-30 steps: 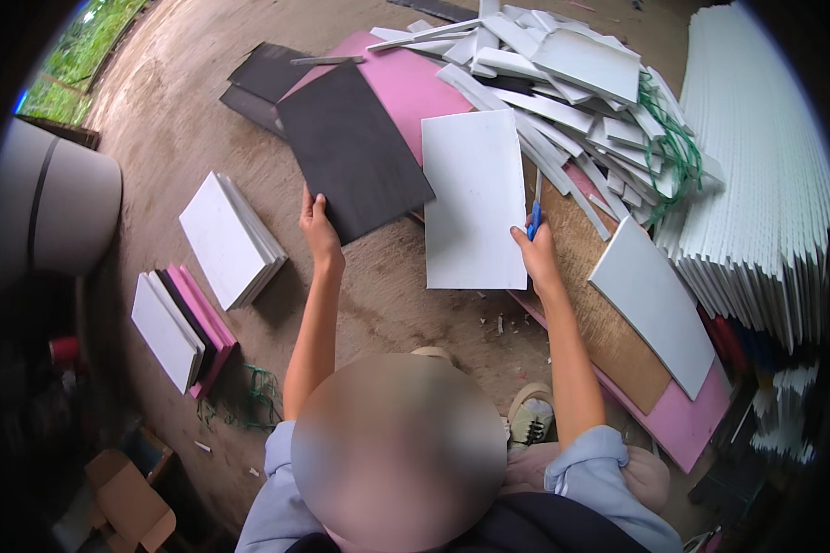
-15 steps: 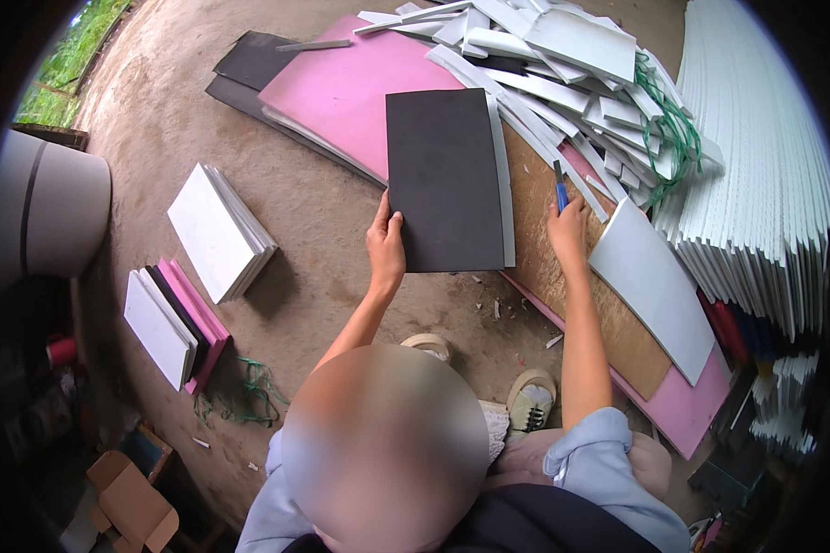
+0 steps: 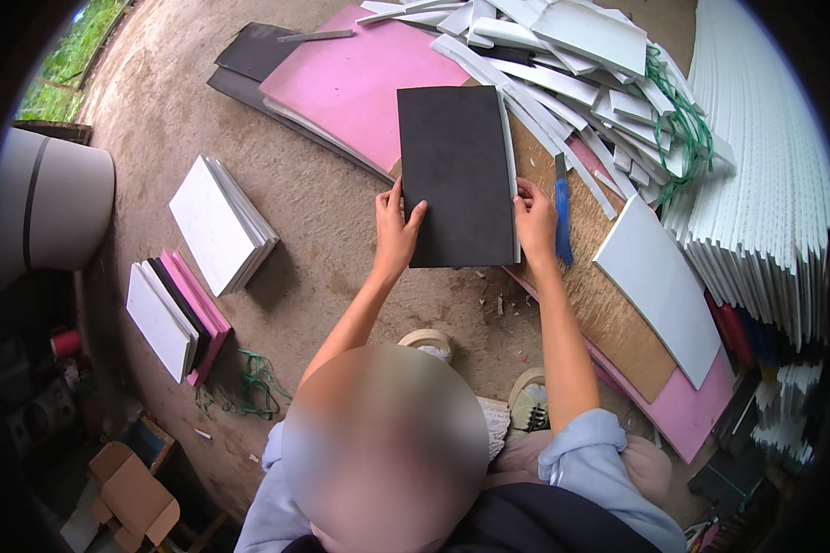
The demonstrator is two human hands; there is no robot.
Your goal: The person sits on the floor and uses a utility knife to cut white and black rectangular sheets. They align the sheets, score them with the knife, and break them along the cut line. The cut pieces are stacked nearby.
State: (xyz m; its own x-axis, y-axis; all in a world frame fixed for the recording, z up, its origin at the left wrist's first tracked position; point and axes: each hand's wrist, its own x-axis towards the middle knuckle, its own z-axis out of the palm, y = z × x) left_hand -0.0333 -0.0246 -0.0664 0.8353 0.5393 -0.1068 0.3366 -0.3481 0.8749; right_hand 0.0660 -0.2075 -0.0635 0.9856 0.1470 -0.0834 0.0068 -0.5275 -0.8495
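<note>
From afar I've got the left grip clasped on the black sheet mid-frame, already over a white sheet but not yet flush (white peeks out rightward), the right grip touching there, pinching or not I can't tell.

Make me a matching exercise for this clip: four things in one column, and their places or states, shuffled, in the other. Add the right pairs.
Things:
1. Black sheet
2. Blue-handled cutter
3. Cardboard box
4. Pile of white strips

Places or states:
A. At the lower left, flaps open
B. Heaped at the top, green string on its right side
C. Between the left hand and the right hand
D. Lying on the brown board, just right of the right hand

Right pairs: 1-C, 2-D, 3-A, 4-B
</note>
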